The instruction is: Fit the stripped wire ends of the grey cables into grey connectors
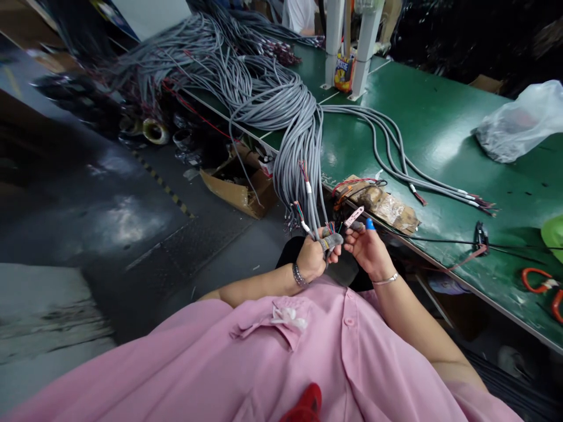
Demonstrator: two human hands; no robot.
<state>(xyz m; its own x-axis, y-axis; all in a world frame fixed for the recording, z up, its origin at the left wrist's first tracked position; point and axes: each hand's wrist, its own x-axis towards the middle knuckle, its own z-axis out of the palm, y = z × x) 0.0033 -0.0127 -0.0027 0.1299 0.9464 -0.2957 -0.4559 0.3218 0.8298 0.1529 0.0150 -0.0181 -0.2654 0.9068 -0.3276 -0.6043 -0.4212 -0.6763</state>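
Observation:
My left hand (314, 256) is closed around grey cable (313, 225) near its end, with a grey finger cot on a finger. Thin coloured wires (331, 226) fan out from a stripped cable end just above those fingers. Close by on the right, my right hand (368, 251) pinches a small flat pale pink piece (354, 217) with dark marks; its exact kind is unclear. A blue cot covers one fingertip of this hand, and a grey one covers another. Other stripped ends with white sleeves (305, 227) stick up beside my left hand.
A large heap of grey cables (259, 88) hangs over the edge of the green table (422, 129). On the table are a taped cardboard piece (382, 205), a plastic bag (519, 123) and orange-handled tool grips (536, 280). An open carton (240, 187) stands on the floor.

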